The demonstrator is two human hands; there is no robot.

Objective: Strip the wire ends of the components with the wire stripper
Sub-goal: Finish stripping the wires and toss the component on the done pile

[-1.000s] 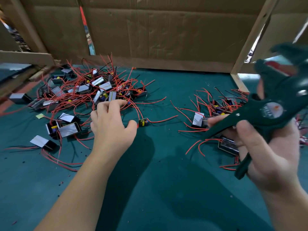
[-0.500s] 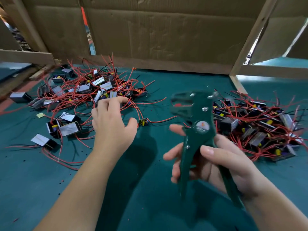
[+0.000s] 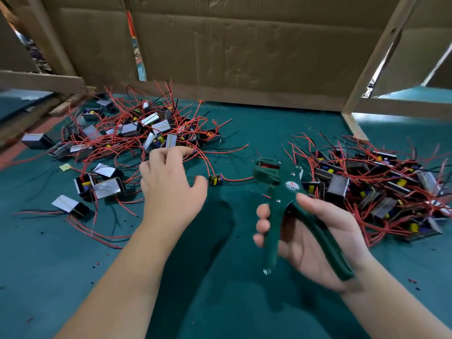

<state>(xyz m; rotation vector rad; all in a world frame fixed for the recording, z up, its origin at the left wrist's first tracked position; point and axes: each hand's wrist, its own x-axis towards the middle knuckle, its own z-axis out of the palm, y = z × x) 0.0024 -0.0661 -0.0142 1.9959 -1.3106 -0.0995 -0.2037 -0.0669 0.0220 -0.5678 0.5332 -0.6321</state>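
Note:
My right hand [image 3: 315, 238] grips the dark green wire stripper [image 3: 288, 199] by its handles, jaws pointing up and away over the green mat. My left hand [image 3: 168, 184] hovers open, fingers spread, at the near edge of the left pile of components [image 3: 137, 133], small black boxes with silver tops and red and black wires. Its fingertips lie over red wires, holding nothing that I can see. One small component [image 3: 215, 179] with a yellow part lies alone just right of my left thumb, its red wire running toward the stripper jaws. A second pile of components [image 3: 381, 187] sits at the right.
The green mat [image 3: 220, 277] covers the table. Cardboard walls [image 3: 244, 50] close off the back, with a wooden post [image 3: 371, 57] at the right and wooden boards [image 3: 41, 81] at the left. Small bits of stripped insulation dot the mat.
My right hand has brought the wire stripper from high at the right down to the middle of the mat. My left hand has stayed at the left pile, fingers shifting slightly.

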